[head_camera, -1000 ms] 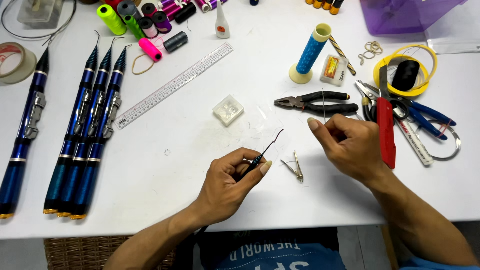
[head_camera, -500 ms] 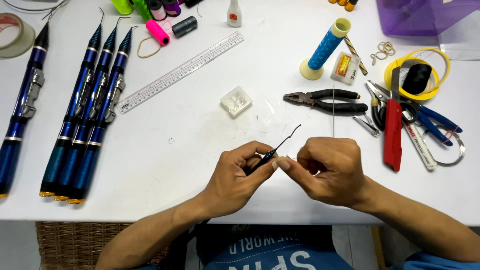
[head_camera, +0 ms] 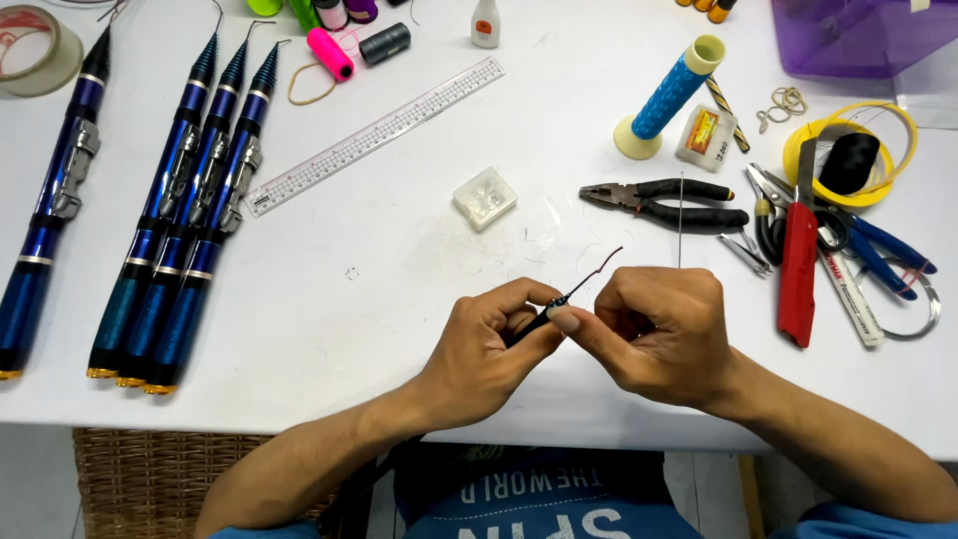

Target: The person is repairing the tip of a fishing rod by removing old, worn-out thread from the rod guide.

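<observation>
My left hand [head_camera: 489,349] pinches a thin black rod tip [head_camera: 589,276] that angles up and to the right, its end bent. My right hand [head_camera: 659,334] is closed against it, fingertips touching the rod just past my left thumb. A thin straight wire [head_camera: 681,215] rises from the top of my right hand. Both hands hover over the white table [head_camera: 399,260] near its front edge.
Four blue telescopic fishing rods [head_camera: 190,210] lie at the left, a clear ruler [head_camera: 374,135] and a small clear plastic box [head_camera: 485,198] in the middle. Black pliers [head_camera: 669,203], a red cutter [head_camera: 798,269], scissors [head_camera: 878,250], a blue foam grip [head_camera: 667,95] and thread spools [head_camera: 329,52] lie around.
My right hand has come left from beside the pliers to meet my left hand at the rod tip. Both hands now work close together on it.
</observation>
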